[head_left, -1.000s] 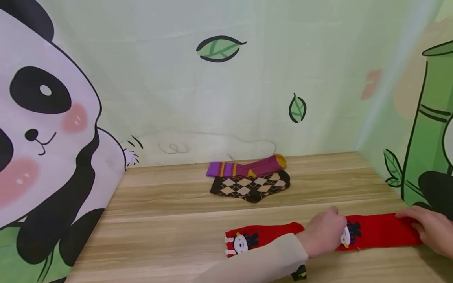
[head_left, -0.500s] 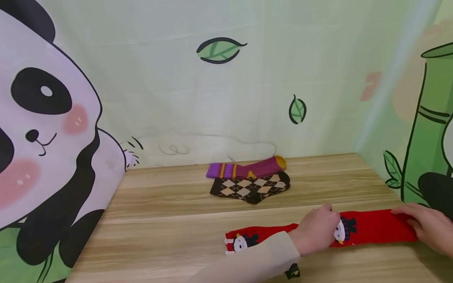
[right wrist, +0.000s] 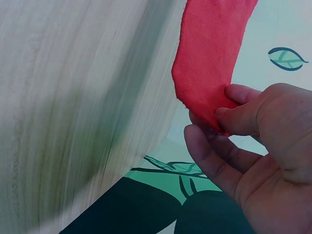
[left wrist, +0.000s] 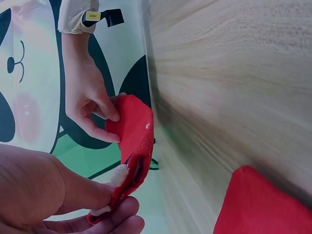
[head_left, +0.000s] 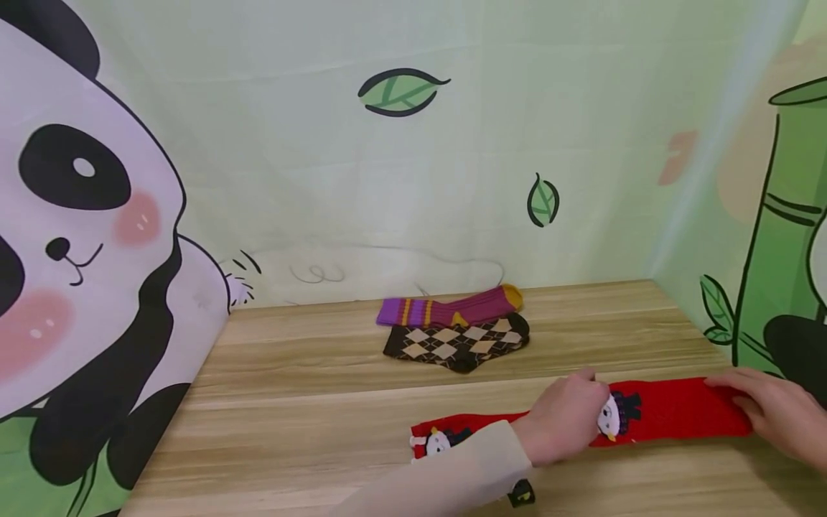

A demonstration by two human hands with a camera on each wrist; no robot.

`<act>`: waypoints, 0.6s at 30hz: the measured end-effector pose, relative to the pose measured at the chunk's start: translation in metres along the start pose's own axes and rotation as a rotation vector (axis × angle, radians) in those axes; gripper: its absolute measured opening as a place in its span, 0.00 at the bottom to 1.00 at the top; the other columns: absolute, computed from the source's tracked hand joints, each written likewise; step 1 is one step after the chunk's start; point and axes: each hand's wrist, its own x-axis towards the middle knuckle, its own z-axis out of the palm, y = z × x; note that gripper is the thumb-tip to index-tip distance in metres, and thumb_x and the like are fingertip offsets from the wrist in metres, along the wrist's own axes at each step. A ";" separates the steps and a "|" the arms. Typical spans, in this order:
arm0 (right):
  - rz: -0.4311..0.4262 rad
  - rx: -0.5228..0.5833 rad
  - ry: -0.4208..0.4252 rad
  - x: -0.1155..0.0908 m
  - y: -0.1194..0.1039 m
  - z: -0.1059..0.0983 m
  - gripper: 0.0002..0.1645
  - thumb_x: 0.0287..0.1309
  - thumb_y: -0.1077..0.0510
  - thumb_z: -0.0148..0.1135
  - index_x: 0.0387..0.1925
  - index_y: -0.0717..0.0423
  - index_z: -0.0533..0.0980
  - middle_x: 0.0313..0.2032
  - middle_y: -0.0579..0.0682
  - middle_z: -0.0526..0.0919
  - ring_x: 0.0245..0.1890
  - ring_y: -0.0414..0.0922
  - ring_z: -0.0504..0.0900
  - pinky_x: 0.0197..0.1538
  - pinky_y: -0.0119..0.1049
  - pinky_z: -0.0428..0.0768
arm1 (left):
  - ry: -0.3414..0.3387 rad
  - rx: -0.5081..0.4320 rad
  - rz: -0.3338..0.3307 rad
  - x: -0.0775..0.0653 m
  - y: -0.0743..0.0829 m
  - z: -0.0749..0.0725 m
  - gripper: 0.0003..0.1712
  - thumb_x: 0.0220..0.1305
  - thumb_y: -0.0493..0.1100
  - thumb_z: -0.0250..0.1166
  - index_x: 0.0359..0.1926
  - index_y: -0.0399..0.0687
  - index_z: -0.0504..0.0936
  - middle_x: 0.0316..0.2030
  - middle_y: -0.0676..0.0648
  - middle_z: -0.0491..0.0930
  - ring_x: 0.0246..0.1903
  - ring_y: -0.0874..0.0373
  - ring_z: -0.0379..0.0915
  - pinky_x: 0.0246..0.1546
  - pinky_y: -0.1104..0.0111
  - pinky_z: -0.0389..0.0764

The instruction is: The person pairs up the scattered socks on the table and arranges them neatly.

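Observation:
Both hands hold a red sock (head_left: 678,409) stretched between them above the table, a white cartoon face with black showing on it. My left hand (head_left: 563,415) pinches its white-trimmed cuff (left wrist: 120,175) between thumb and fingers. At the other end, my right hand (head_left: 778,413) pinches the plain red end (right wrist: 209,105) between thumb and fingers. A second red sock (head_left: 478,422) with a similar face lies flat on the table to the left, partly hidden behind my left hand and forearm.
Farther back on the wooden table (head_left: 291,373) lie a purple sock with yellow parts (head_left: 465,307) and a black argyle sock (head_left: 455,343), side by side. A printed cloth with a panda (head_left: 84,215) stands behind and around. A small black tag (head_left: 521,493) hangs near the left sleeve.
Both hands have moved left together with the held red sock, and slightly up in the view. The left forearm now covers more of the second red sock. The back pair stays put.

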 end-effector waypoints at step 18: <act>-0.074 -0.006 0.027 0.014 -0.021 -0.005 0.29 0.34 0.77 0.77 0.44 0.61 0.84 0.44 0.63 0.84 0.39 0.61 0.85 0.32 0.52 0.83 | 0.074 0.041 -0.003 -0.016 -0.025 -0.014 0.09 0.60 0.38 0.74 0.42 0.53 0.90 0.36 0.57 0.78 0.31 0.72 0.69 0.31 0.85 0.74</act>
